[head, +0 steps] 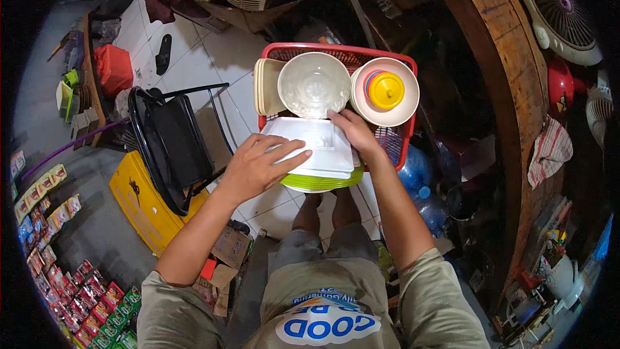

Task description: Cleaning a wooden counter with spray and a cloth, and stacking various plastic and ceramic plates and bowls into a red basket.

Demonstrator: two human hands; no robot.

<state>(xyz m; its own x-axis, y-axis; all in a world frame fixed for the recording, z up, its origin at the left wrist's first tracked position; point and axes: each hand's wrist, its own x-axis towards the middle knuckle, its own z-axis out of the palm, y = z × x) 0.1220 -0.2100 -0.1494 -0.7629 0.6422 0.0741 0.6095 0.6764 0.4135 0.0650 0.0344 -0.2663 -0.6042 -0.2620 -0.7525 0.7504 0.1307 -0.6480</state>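
Observation:
A red plastic basket holds stacked tableware in front of me. My left hand lies with spread fingers on a stack of white square plates at the basket's near side. Bright green plates stick out beneath that stack. My right hand touches the right edge of the white plates, its fingertips near the rim of a clear bowl. Cream rectangular containers stand at the left. On the right, a yellow lidded cup rests in stacked pale bowls.
A black chair stands left of the basket beside a yellow bench. Large blue water bottles are at the right, near a curved-looking wooden counter. Hanging snack sachets fill the lower left. A black slipper lies on the tiles.

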